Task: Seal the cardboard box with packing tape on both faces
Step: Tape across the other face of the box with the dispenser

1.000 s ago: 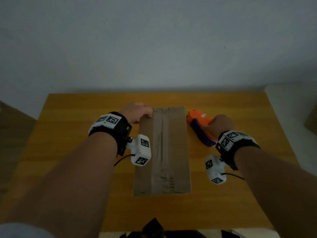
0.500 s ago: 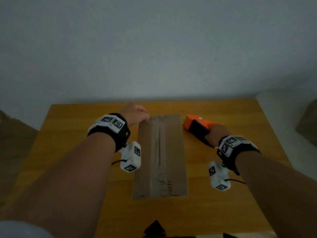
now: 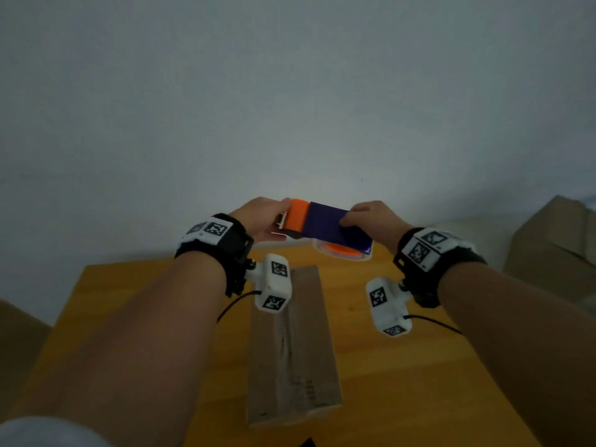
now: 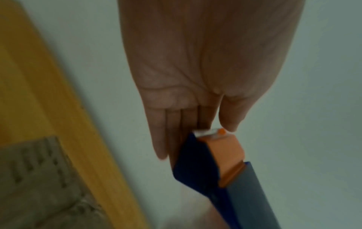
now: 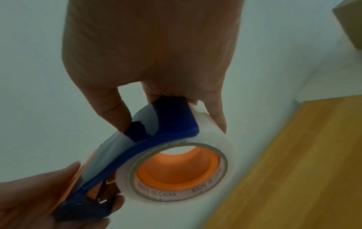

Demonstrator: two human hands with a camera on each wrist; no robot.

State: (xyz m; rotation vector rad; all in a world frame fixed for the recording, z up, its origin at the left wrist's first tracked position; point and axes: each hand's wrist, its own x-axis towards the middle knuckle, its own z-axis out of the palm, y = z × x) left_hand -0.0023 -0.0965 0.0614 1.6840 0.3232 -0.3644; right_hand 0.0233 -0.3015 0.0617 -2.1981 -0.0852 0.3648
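Note:
A long brown cardboard box [image 3: 293,350] lies lengthwise on the wooden table [image 3: 129,301], with a strip of tape down its middle seam. Both hands hold an orange and blue tape dispenser [image 3: 325,221] in the air above the box's far end. My left hand [image 3: 274,221] pinches the orange front end [image 4: 225,148] by the cutter. My right hand [image 3: 354,214] grips the blue body [image 5: 166,124] over the clear tape roll [image 5: 176,167]. Neither hand touches the box. A corner of the box [image 4: 39,178] shows in the left wrist view.
A white wall rises just behind the table's far edge. Another cardboard box [image 3: 554,246] stands on a pale surface to the right of the table. Bare tabletop [image 5: 303,162] lies on both sides of the long box.
My right hand lifted the dispenser off the table beside the box. My left hand left the box's far corner and took hold of the dispenser's front end. The view tilted upward.

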